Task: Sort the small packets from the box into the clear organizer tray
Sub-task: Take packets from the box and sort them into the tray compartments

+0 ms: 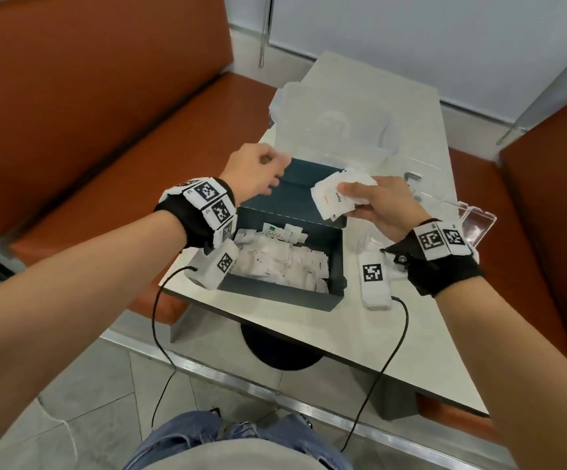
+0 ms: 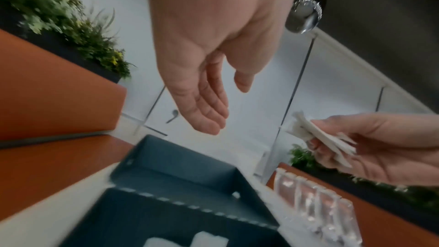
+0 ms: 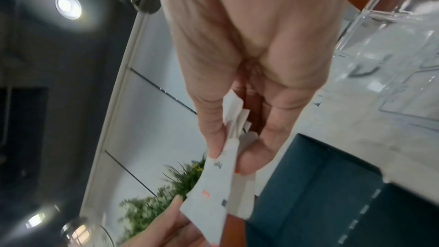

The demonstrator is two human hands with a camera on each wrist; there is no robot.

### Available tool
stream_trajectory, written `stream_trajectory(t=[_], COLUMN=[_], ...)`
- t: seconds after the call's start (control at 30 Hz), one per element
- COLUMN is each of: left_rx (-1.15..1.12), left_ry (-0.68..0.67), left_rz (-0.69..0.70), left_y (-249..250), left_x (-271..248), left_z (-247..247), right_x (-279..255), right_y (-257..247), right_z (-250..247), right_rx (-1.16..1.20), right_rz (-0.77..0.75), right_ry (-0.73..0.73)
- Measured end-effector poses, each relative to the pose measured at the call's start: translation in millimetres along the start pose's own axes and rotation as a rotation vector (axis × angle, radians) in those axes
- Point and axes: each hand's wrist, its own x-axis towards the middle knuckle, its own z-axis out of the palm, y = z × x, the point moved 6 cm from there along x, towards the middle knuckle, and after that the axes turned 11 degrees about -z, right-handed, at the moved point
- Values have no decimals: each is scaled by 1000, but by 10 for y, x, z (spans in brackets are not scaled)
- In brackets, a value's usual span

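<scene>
Clearly the packets (image 1: 338, 196) were light, flimsy paper, best pinched mid-stack; my right hand (image 1: 382, 206) pinched a fanned bunch above the box (image 1: 333, 266), the tray (image 1: 475, 220) at three o'clock, my left hand (image 1: 258, 171) loosely open, holding nothing.

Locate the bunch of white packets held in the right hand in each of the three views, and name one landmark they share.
Head: the bunch of packets sits right of centre, gripped by the right hand above the open box.
Left wrist: at the right edge, packets seen edge-on.
Right wrist: centre, low, packets fanned below the thumb.
Shared landmark: the dark blue box.
</scene>
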Motion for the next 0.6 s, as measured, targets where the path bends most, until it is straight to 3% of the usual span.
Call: stream_trajectory(t=[0.17,0.27,0.4,0.6], left_rx=[-326,-526,-768,-816], left_ry=[-537,-792,-872,-816], left_rz=[-212,-262,-350,-463], left_y=[353,453,566,628], left_x=[-247,-350,-381,-381], left_z=[788,1240,1624,2068], right_x=[-79,-147,-165,-91], right_y=[-244,-294,-234,-51], right_z=[-153,-241,-425,-792], right_rx=[141,167,-6,-287], right_rz=[-48,-73,-82,5], right_ry=[-17,-45,-21,-111])
